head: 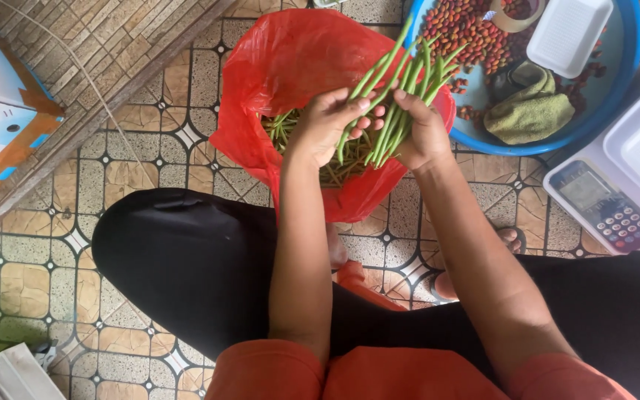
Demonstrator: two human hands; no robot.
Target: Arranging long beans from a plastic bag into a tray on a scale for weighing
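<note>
Sleeves: my orange top has short sleeves, ending well behind my left hand and right hand.
Forearms: bare, no watch or bracelet.
Legs: loose black trousers, below my hands.
Feet: bare toes beneath my right hand.

**Reds, greens and a patterned floor**

The long beans are bright green – they sit in a glossy red plastic bag. At two o'clock, a blue basin holds reddish-brown fruits, an olive-green cloth and a white tray. The scale at three o'clock is white with a grey display. Floor tiles show tan and grey geometric shapes – dark lines, white diamonds.
</note>
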